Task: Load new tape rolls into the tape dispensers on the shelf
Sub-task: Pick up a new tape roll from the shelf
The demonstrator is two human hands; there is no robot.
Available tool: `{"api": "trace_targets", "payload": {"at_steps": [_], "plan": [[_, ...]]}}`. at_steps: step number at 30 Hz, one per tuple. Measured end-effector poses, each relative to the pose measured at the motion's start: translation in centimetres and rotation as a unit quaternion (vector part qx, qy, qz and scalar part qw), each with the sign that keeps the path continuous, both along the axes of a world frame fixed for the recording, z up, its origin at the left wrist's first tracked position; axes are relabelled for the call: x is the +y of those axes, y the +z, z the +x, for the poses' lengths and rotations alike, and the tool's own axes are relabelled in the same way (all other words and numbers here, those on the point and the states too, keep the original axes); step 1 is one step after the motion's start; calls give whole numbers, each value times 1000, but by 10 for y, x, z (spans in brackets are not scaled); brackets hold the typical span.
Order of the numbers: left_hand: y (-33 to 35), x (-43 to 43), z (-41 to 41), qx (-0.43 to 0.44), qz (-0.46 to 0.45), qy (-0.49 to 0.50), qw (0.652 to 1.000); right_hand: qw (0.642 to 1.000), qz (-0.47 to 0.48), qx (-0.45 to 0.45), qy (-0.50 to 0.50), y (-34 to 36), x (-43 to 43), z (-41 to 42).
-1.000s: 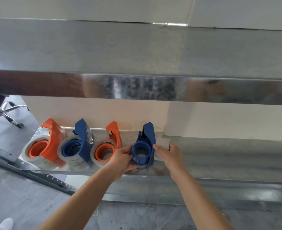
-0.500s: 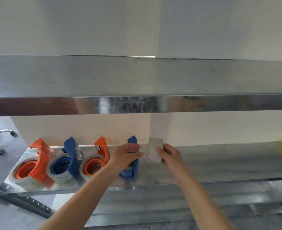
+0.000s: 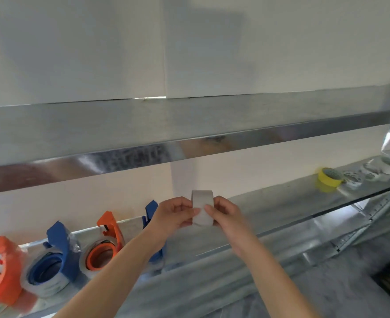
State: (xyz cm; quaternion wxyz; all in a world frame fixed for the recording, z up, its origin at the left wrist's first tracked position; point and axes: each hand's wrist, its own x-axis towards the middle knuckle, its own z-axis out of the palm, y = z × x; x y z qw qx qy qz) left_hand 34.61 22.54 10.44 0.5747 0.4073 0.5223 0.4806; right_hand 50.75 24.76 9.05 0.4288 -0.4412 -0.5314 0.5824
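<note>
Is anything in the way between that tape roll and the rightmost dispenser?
Only the left hand, which covers most of the dispenser. It and the right hand pinch the roll just right of it.

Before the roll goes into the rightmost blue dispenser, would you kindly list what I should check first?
1. Grip on the roll: ok; left hand and right hand both pinch it.
2. Loose tape end found: cannot tell, too blurred.
3. Hub of the rightmost blue dispenser free: cannot tell, the left arm hides it.
4. That dispenser upright on the shelf: ok.
5. Neighbouring orange dispenser loaded: ok.
</note>
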Motion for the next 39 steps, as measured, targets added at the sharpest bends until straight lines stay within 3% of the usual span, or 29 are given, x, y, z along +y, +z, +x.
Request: {"api": "trace_targets", "payload": {"at_steps": [18, 27, 39], "plan": [[-2, -1, 135, -16, 22, -213, 977, 970, 26, 5, -240, 5, -70, 122], [-13, 3, 224, -40, -2, -233, 972, 969, 29, -1, -245, -5, -71, 212], [-17, 8, 405, -39, -11, -238, 970, 972, 8, -17, -233, -13, -61, 399]]}}
